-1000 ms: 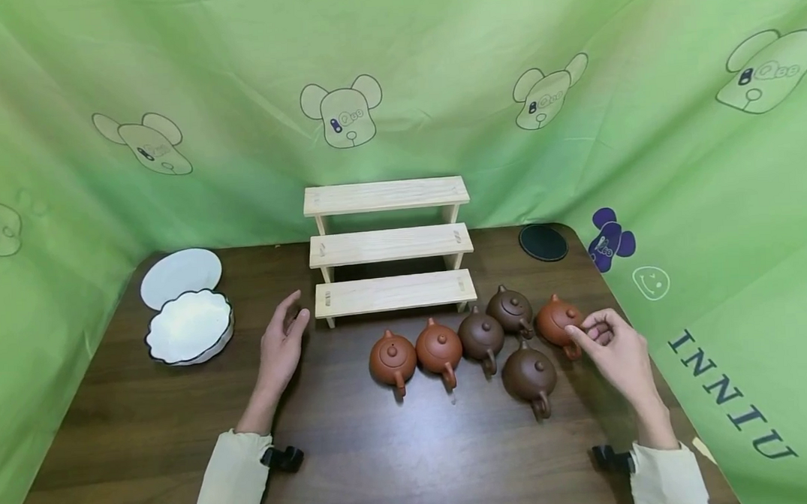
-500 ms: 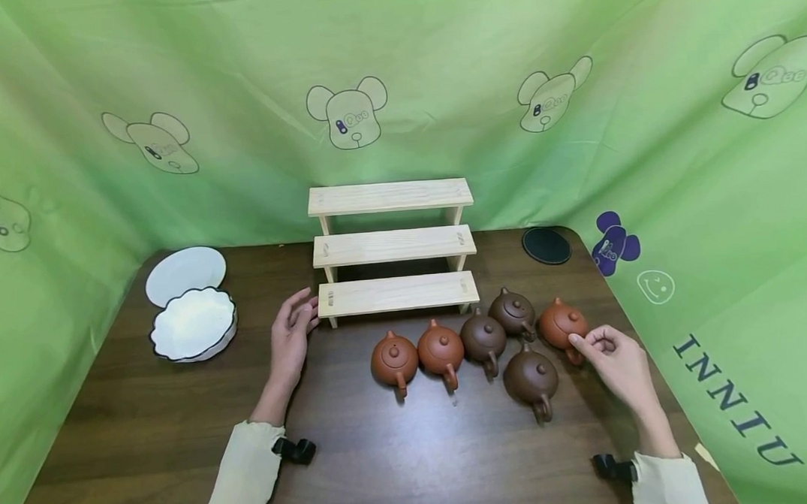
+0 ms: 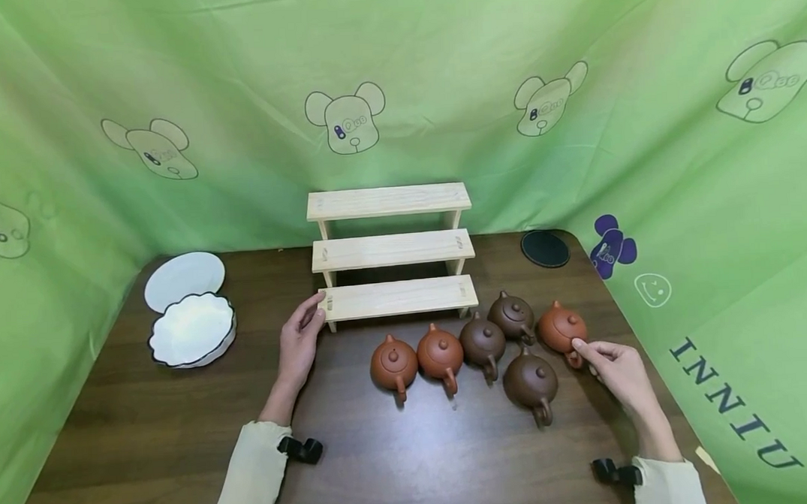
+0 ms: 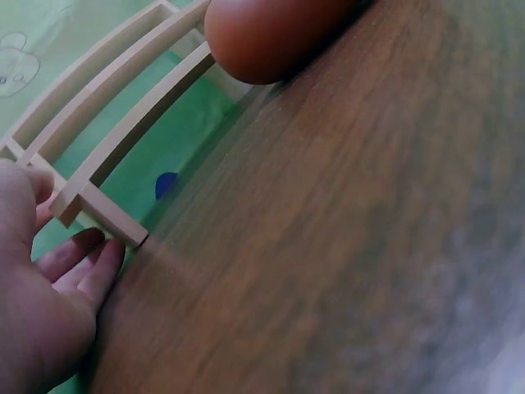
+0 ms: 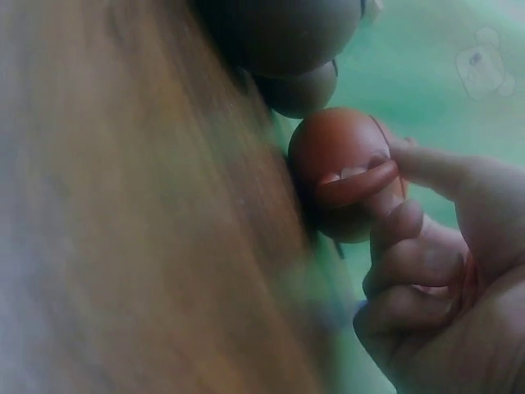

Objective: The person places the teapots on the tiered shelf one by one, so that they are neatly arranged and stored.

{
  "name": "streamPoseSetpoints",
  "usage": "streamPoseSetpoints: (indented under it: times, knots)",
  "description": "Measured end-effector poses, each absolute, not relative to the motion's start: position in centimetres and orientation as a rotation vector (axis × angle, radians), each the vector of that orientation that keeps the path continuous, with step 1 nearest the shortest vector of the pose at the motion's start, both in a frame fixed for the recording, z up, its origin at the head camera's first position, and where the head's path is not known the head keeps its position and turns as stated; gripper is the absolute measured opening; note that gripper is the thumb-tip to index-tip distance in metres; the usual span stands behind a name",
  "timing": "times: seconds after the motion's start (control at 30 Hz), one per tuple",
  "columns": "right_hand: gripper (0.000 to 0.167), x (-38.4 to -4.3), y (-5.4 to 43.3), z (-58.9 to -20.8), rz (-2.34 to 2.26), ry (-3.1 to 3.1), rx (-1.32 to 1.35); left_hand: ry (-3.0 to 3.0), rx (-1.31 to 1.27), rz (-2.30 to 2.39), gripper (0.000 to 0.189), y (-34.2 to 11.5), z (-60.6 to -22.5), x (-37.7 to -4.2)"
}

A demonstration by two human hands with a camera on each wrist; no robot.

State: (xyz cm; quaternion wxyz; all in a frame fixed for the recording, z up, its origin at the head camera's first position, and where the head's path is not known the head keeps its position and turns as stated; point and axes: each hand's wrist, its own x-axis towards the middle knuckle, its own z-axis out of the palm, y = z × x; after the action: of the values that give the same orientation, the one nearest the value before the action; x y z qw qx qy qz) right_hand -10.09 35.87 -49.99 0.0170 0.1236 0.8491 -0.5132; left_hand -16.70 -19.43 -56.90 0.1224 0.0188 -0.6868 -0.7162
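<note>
My right hand (image 3: 621, 374) grips a reddish-brown clay teapot (image 3: 558, 323) at the right of the table. In the right wrist view its thumb lies at the top of the teapot's handle (image 5: 361, 187) and a finger hooks through the loop. My left hand (image 3: 299, 350) rests at the left end of a three-tier wooden stand (image 3: 395, 299), fingertips touching the lowest step. In the left wrist view the fingers (image 4: 102, 267) lie beside the stand's front leg, fairly relaxed. Two more reddish teapots (image 3: 440, 353) and three dark brown teapots (image 3: 531, 379) stand before the stand, handles toward me.
At the left are a scalloped white bowl (image 3: 193, 329) with a dark rim and a white oval plate (image 3: 184, 280) behind it. A black round mat (image 3: 545, 248) lies at the back right. Green printed cloth (image 3: 423, 78) hangs around the table's back and sides.
My left hand has moved right and reached the stand's left end. My right hand has slid from the teapot's side down to its handle and taken hold of it.
</note>
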Motion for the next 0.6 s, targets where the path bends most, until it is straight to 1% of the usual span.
streamPoseSetpoints:
  times: [0.1, 0.27, 0.5, 0.6]
  knots:
    - [0.04, -10.1, 35.9, -50.6, -1.763, 2.516, 0.342, -2.089, 0.026, -2.031, 0.039, -19.2, -55.9, -16.2]
    - [0.034, -10.1, 36.1, -51.2, -1.859, 2.424, 0.306, -2.188, -0.002, -1.939, 0.04, -18.6, -54.1, -15.3]
    - [0.033, -10.1, 36.2, -51.4, -1.837, 2.416, 0.19, -2.181, 0.006, -1.893, 0.038, -18.9, -54.9, -15.5]
    - [0.032, -10.1, 36.1, -51.6, -1.88, 2.378, 0.153, -2.19, 0.01, -1.892, 0.037, -18.9, -54.7, -15.3]
